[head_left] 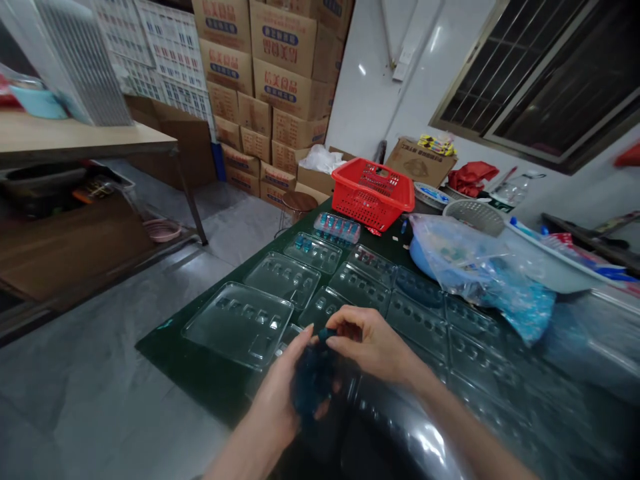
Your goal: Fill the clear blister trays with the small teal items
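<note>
My left hand (280, 393) is curled around a dark teal bundle (311, 383) of small pieces, blurred and partly hidden by the fingers. At its top, my right hand (370, 340) pinches one small dark teal piece (326, 333) between thumb and forefinger, against the left thumb tip. Beneath and beyond both hands, clear plastic blister trays (235, 323) with small moulded pockets lie in rows on a dark green table (200, 373). One far tray (320, 257) carries a few teal pieces at its left. Behind it, a filled pack (337, 228) shows teal and pink pieces.
A red plastic basket (370, 197) stands at the table's far end. Along the right are a blue basin (425, 263) covered with a plastic bag, a bag of light blue pieces (523, 303) and a pale tub (555, 267). Stacked cartons (285, 80) stand beyond the table.
</note>
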Demonstrator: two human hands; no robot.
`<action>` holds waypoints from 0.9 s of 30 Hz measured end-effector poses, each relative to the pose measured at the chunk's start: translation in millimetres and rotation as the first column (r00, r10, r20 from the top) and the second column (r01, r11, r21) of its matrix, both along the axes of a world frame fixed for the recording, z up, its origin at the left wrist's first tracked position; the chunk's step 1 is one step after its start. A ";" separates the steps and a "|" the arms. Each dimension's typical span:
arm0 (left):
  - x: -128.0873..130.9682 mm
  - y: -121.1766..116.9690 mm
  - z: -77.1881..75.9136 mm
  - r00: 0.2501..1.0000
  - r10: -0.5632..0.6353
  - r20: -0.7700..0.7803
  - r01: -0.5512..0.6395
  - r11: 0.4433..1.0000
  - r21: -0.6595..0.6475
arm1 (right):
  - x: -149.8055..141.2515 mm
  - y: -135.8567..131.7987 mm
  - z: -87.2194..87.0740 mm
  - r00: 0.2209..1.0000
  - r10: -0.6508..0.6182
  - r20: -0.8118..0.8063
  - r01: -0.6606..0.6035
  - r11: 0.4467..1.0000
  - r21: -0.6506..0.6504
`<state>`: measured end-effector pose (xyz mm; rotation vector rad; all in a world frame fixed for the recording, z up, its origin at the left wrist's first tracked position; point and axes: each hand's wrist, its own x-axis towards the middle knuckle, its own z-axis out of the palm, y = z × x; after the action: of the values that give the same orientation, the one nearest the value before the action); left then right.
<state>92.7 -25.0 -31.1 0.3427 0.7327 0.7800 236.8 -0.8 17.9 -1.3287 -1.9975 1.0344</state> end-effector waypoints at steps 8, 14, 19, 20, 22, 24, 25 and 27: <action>-6.6 -0.8 9.6 0.990 0.129 -0.062 -0.122 0.987 0.100 | 1.4 -0.2 -11.2 0.924 -0.157 -0.350 0.028 0.937 -0.347; -6.1 0.0 13.4 0.993 0.094 -0.074 -0.080 0.981 0.177 | -3.8 -4.0 -26.2 0.857 -0.251 -0.450 -0.008 0.867 -0.498; -6.9 -0.2 10.6 0.995 0.036 -0.088 -0.022 0.987 0.160 | -8.1 -8.8 -32.6 0.839 -0.294 -0.458 0.009 0.849 -0.528; -6.9 -0.2 9.7 0.995 0.033 -0.089 -0.020 0.989 0.148 | -9.4 -9.8 -33.3 0.847 -0.300 -0.438 0.034 0.854 -0.518; -6.1 -0.2 8.0 0.996 0.031 -0.088 -0.022 0.994 0.109 | -12.1 -12.0 -33.5 0.861 -0.325 -0.392 0.121 0.878 -0.462; -4.5 -0.5 6.7 0.997 0.023 -0.079 -0.019 0.999 0.050 | -14.5 -14.5 -31.5 0.868 -0.343 -0.358 0.220 0.914 -0.341; -3.7 -0.8 6.1 0.997 0.023 -0.073 -0.022 1.000 0.018 | -15.2 -15.8 -29.7 0.880 -0.330 -0.342 0.248 0.933 -0.261; -2.5 -1.4 4.2 0.997 0.036 -0.063 -0.039 0.999 -0.035 | -15.4 -18.2 -25.2 0.927 -0.255 -0.276 0.238 0.967 -0.094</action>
<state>90.2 -26.4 -26.9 0.3220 0.8127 0.7932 221.4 -19.0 -7.3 -1.3346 -1.5547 1.1009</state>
